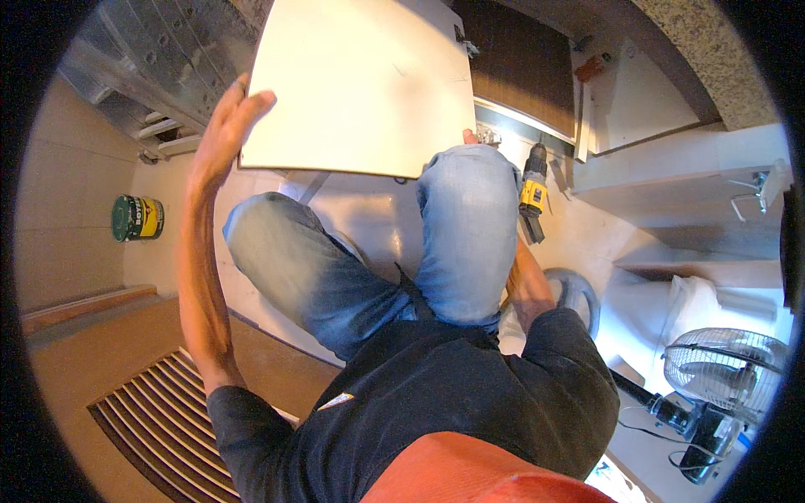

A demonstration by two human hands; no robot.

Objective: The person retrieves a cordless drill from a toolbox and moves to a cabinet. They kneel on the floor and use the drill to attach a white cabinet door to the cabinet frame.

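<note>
A white cabinet door (360, 92) stands in front of my knees, with a metal hinge (466, 40) on its right edge. My left hand (235, 117) grips the door's left edge, thumb on the near face and the other fingers mostly behind. Most of my right hand (470, 136) is hidden by my right knee; only a fingertip shows, at the lower right edge of the door. Close to that fingertip sits another metal hinge (488, 134). Right of my knee, a yellow and black cordless drill (534, 193) lies on the floor.
A cabinet with a dark brown panel (520, 59) stands beyond the door. A metal ladder-like frame (168, 59) leans at far left, near a green and yellow can (138, 218). A striped mat (168, 427) lies lower left. A fan (728, 373) stands at lower right.
</note>
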